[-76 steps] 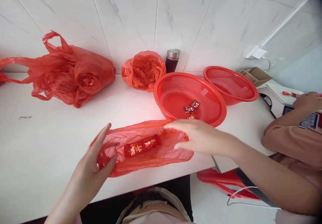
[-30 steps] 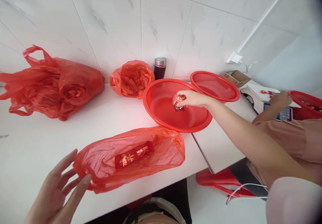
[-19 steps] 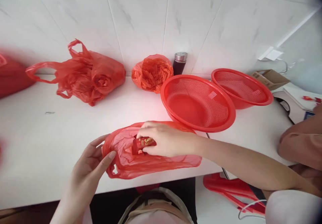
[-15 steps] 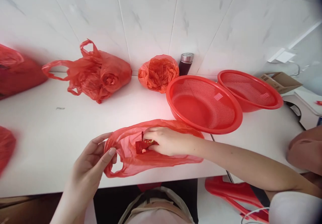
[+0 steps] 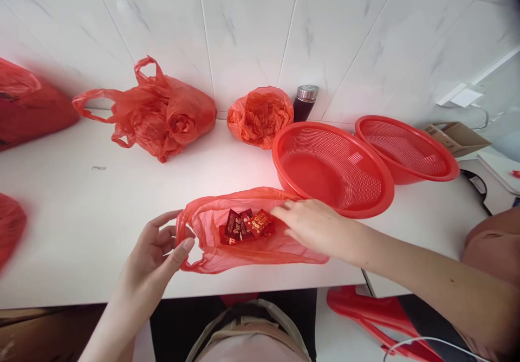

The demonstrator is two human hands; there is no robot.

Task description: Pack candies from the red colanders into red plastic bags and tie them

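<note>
A red plastic bag [image 5: 244, 259] lies open near the front edge of the white table. Several small red and dark red packets [image 5: 247, 225] are gathered inside it. My left hand [image 5: 162, 251] holds the bag's handle end between thumb and fingers. Over the right part of the bag's mouth is my right hand [image 5: 309, 224], just right of the packets, fingers apart and pointing left, with nothing visible in it.
Two red baskets [image 5: 333, 169] [image 5: 406, 148] stand at the back right, beside a dark bottle [image 5: 304, 103] and a bunched red bag [image 5: 260, 117]. More red bags [image 5: 162, 115] sit at the left. Someone's arm [image 5: 493, 245] shows at the right edge.
My right hand has moved right and away from the packets, which now show more fully. My left hand stays at the bag's handle end.
</note>
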